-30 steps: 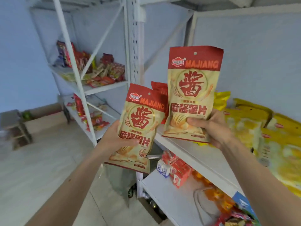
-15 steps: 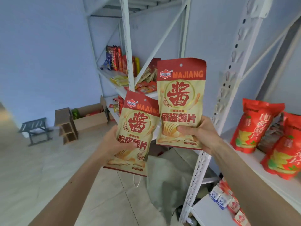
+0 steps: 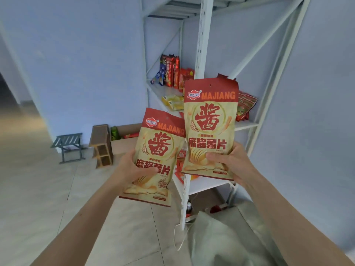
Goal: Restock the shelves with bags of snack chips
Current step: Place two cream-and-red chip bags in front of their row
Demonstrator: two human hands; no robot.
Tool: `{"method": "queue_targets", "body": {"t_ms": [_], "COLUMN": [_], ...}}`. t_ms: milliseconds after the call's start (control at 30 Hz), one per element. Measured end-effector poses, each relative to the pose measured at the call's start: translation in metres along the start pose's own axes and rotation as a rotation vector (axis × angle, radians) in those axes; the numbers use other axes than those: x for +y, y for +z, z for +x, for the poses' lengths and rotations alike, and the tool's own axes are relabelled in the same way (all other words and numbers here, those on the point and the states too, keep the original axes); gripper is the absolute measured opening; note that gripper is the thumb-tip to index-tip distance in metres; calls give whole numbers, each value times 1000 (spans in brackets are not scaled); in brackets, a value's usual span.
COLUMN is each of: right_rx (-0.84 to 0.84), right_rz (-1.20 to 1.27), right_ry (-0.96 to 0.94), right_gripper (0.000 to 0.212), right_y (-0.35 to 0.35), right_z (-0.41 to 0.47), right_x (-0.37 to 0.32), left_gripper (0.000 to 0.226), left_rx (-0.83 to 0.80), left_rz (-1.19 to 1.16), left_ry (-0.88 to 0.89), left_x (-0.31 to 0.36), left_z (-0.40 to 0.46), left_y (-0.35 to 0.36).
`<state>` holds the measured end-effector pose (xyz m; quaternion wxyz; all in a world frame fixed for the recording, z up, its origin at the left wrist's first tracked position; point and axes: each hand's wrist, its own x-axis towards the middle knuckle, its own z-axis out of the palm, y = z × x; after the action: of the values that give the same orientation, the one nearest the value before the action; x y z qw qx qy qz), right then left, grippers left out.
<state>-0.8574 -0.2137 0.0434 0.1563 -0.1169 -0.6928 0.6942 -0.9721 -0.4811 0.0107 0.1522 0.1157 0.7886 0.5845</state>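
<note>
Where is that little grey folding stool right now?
In the head view, the grey stool stands on the floor at the left, against the wall, just left of the brown wooden stand and well left of the white shelving rack.

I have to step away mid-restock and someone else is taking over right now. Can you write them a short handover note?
Left hand: grips one MAJIANG chip bag near its lower half, held upright.
Right hand: grips a second, matching bag by its lower part, held a little higher.
Shelf rack stands straight ahead; its middle shelf already carries red and yellow snack packs. A grey sack lies on the floor at its foot.
Done: both bags picked up and carried to the rack.
Left: set both bags on a shelf, then fetch more; whether the sack holds more stock cannot be told.
</note>
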Motion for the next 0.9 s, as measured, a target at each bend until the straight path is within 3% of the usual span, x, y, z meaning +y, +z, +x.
{"method": "queue_targets", "body": {"t_ms": [300, 600, 733, 833, 900], "right_rx": [-39, 93, 174, 239, 290], "right_rz": [-5, 62, 85, 98, 101], "right_ry": [1, 3, -11, -31, -54], "right_gripper": [45, 41, 44, 40, 38], "right_y": [85, 156, 165, 163, 159], "right_z": [159, 295, 358, 407, 440], "right_x": [17, 30, 36, 41, 43], "left_gripper": [56, 100, 90, 61, 55], "left_rx": [21, -108, -173, -213, -249], "left_rz": [11, 31, -2, 14, 27], "left_ry": [30, 41, 43, 86, 143], "left_x": [-4, 10, 16, 23, 30], "left_z": [160, 327, 404, 465, 507], "left_y": [-73, -150, -155, -148, -140]}}
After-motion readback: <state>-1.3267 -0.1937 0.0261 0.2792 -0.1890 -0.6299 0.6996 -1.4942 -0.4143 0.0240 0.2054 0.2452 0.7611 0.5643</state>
